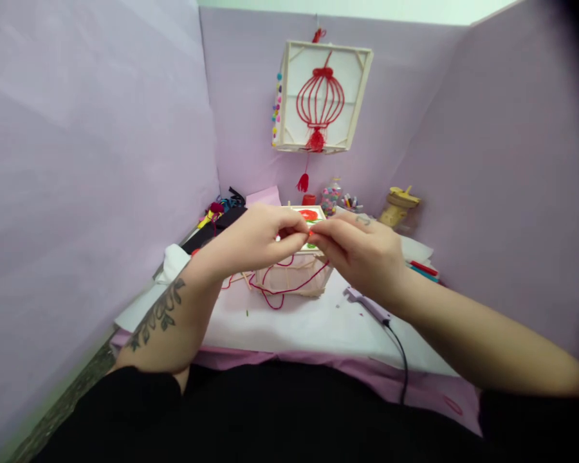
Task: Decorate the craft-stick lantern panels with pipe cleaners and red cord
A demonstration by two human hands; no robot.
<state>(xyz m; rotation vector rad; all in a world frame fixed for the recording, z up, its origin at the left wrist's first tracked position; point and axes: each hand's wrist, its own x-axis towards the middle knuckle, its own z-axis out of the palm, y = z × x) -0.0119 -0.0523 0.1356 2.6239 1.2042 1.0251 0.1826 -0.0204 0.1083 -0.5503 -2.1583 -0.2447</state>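
Observation:
My left hand [258,241] and my right hand [361,251] meet above the table, fingertips pinched together on a thin red string [284,292]. The string hangs down in loops over a small box-shaped lantern frame [299,273] of pale wooden sticks, which stands on the white sheet [309,325] right under my hands. The frame's top panel shows a red and green picture, partly hidden by my fingers. My left forearm bears a leaf tattoo.
A finished square lantern [322,96] with a red lantern drawing and tassel hangs on the back wall. A purple corded tool [369,305] lies right of the frame. Jars, markers [350,202], a wooden object [399,204] and dark items sit at the back. Lilac partition walls enclose the table.

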